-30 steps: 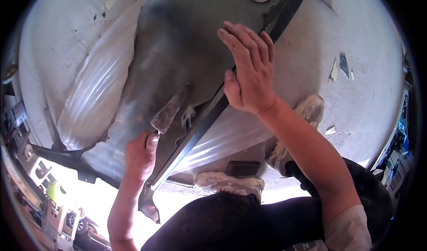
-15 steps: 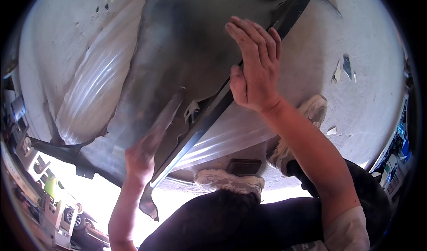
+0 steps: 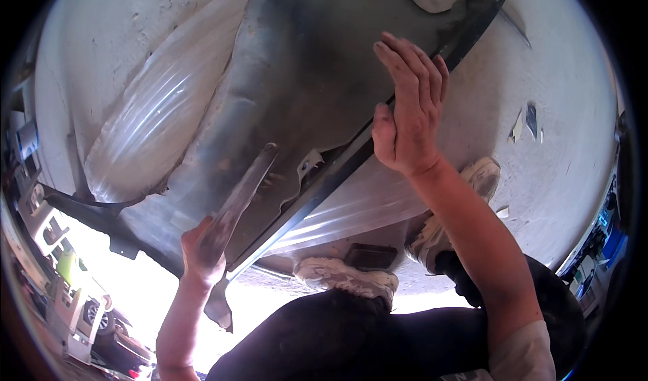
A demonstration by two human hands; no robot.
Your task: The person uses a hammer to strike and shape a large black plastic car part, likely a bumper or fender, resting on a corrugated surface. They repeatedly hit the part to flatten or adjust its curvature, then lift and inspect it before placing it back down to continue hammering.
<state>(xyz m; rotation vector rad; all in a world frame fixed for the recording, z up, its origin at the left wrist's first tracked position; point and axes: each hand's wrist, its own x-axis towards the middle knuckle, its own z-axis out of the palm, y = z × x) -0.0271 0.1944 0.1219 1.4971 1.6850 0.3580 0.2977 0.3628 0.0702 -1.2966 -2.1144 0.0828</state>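
A large dark grey curved sheet-metal panel, shaped like a car fender (image 3: 304, 70), lies tilted before me with its narrow folded edge running from lower left to upper right. My left hand (image 3: 204, 254), at the lower left, is closed round a smooth metal bar (image 3: 236, 205) with a rounded end. The bar points up over the panel's inner face; whether it touches the metal I cannot tell. On the right, my right hand (image 3: 413, 114) lies against the folded edge, fingers stretched out together and thumb apart. A small bracket (image 3: 310, 165) sticks up from that edge between my hands.
Crumpled clear plastic film (image 3: 148, 118) lies left of the panel, and more shows under its right edge. My shoes (image 3: 347, 273) stand close to that edge. Broken flakes (image 3: 531, 121) lie on the pale floor at right. White racks (image 3: 74, 313) stand at lower left.
The panel has shifted to the right in view, and my right hand with it. My left hand and the bar have drawn slightly down and left.
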